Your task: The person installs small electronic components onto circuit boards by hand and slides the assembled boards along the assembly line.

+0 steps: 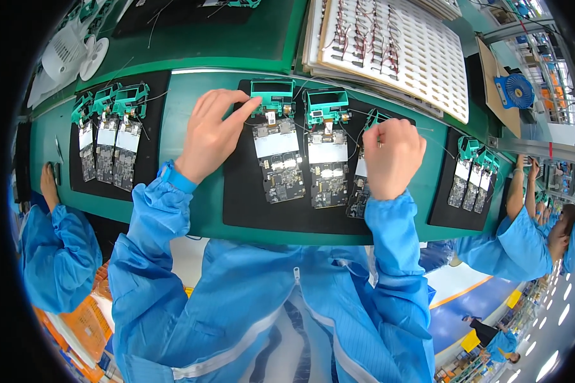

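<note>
On a black mat in front of me lie three circuit boards side by side, each wired to a green plastic frame at its far end. My left hand pinches the left edge of the left green frame, above its circuit board. The middle circuit board and its green frame lie untouched. Over the right board my right hand is closed, its fingertips bunched beside the right green frame. What those fingertips hold is hidden.
Similar boards lie on black mats at left and right. A white slotted tray with small wired parts stands on a stack at the back right. Co-workers sit on both sides; one's hand rests at the far left.
</note>
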A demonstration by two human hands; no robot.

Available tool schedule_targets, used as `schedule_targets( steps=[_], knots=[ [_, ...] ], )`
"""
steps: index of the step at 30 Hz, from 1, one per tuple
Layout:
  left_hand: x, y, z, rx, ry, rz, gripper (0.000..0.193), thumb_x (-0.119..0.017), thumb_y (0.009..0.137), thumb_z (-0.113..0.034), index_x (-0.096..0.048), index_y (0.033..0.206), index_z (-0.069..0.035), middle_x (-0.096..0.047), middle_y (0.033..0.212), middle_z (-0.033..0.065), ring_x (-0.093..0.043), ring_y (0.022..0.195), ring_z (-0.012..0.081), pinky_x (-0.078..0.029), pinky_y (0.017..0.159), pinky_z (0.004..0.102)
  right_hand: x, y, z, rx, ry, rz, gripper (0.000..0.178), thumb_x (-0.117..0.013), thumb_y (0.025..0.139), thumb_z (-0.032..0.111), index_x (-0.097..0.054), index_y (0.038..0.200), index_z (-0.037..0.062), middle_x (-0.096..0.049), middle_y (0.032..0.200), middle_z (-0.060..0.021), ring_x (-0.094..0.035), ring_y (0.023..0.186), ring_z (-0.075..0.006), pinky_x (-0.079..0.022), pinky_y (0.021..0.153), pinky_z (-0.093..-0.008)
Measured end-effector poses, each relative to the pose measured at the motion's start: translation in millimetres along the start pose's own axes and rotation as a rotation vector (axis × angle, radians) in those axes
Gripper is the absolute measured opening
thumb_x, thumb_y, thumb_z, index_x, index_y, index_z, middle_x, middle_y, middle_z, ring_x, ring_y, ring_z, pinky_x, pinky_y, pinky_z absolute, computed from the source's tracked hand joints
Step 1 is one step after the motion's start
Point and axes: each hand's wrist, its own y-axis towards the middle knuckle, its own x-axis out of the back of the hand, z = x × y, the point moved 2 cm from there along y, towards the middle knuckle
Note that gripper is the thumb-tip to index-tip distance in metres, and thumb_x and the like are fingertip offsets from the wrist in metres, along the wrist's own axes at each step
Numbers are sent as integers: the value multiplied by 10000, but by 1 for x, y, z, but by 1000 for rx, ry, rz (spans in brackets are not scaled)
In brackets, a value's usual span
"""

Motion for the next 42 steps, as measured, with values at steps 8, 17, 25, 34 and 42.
schedule_targets(
  steps=[8, 17, 25, 34, 42],
  knots=[
    [-1, -6, 13, -54, -35, -8, 460, -671, 685, 92, -700, 1122, -46, -638, 1026, 90, -624, 947, 292, -498, 837, 421, 7, -2, 25, -43, 516, -32, 154, -776, 725, 22, -640, 725, 96, -625, 707, -47, -607, 669, -249, -439, 655, -383],
    [12, -6, 19, -122, -18, -34, 299, -718, 711, 10, -707, 1004, -49, -663, 980, 58, -646, 907, 250, -525, 839, 373, -8, 8, 84, 326, 244, 146, 139, -737, 781, 95, -609, 734, 68, -528, 723, -66, -560, 755, -251, -434, 733, -391],
    [15, -3, 29, -286, 60, -37, 230, -719, 724, -45, -706, 953, -28, -661, 962, 57, -640, 896, 237, -529, 889, 392, -15, 16, 102, 344, 80, 118, 120, -674, 687, 46, -557, 686, 76, -519, 708, -67, -564, 749, -251, -425, 704, -387],
    [8, 5, 27, -196, -35, -63, 210, -741, 735, 18, -661, 916, -54, -641, 876, 55, -625, 834, 242, -505, 920, 418, -10, 12, 43, -349, 818, 83, 84, -750, 832, 28, -684, 825, -22, -613, 714, -29, -539, 624, -81, -451, 602, -240],
    [34, 25, -44, 97, -166, -49, 148, -727, 768, -12, -640, 878, -60, -626, 862, 69, -613, 839, 288, -467, 804, 401, 25, 3, 87, 21, 1051, 248, 116, -756, 794, 2, -714, 899, 24, -674, 1043, -119, -682, 884, -220, -532, 760, -326]
  ],
)
